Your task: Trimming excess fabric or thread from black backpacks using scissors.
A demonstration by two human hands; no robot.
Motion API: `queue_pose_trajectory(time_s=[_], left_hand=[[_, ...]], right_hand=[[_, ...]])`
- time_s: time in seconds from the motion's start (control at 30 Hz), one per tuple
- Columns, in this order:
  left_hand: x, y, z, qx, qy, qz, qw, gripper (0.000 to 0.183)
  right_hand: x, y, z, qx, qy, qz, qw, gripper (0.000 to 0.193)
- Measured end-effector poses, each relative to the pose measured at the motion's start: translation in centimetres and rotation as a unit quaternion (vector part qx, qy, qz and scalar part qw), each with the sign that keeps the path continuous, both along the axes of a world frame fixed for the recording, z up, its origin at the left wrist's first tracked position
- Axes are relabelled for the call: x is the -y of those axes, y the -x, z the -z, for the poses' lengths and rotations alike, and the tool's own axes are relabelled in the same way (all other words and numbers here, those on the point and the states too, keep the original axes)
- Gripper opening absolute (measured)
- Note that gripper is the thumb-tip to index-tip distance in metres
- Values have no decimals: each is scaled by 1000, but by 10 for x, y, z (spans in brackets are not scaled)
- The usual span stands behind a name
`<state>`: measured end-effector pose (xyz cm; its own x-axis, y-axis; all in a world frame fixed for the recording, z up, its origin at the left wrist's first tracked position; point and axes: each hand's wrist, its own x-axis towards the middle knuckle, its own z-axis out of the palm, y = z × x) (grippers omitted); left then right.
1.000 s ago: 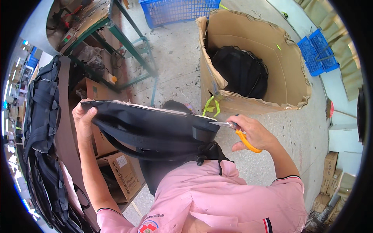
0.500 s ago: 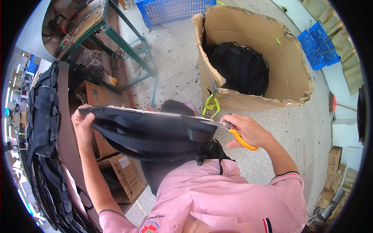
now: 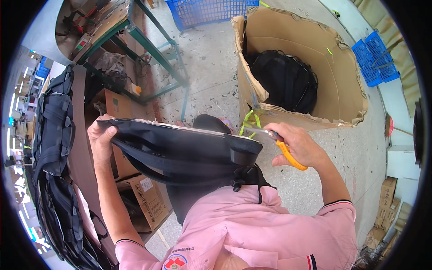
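Head view now: left hand (image 3: 102,134) pinches one corner of the black fabric piece (image 3: 193,148), seemingly keeping its pale edge (image 3: 180,128) taut, while right hand (image 3: 297,146) grips orange-handled scissors (image 3: 290,156) near the other end, a cardboard box (image 3: 299,36) standing beyond.

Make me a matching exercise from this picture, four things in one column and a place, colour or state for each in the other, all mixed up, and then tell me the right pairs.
Column one
1. Left hand
2. Right hand
3. Cardboard box
4. Shirt

Column two
A. Pink, with striped sleeve edges
B. Holds orange-handled scissors
C. Open at the top, with a black bundle inside
D. Grips one end of a black fabric piece

Right pairs: 1-D, 2-B, 3-C, 4-A
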<state>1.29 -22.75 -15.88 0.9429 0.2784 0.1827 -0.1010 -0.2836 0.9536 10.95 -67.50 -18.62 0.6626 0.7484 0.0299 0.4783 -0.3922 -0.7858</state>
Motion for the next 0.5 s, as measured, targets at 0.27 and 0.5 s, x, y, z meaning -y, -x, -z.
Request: queue_pose_trajectory(time_s=[0.27,0.5], left_hand=[[11,1,-10,9,-21,-1,1000,18],[10,3,-6,24,6,3,1000,16]], right_hand=[[-30,-10,-15,93,123,-98,983,69],[-40,-13,-15,63,71,-140,986,57]])
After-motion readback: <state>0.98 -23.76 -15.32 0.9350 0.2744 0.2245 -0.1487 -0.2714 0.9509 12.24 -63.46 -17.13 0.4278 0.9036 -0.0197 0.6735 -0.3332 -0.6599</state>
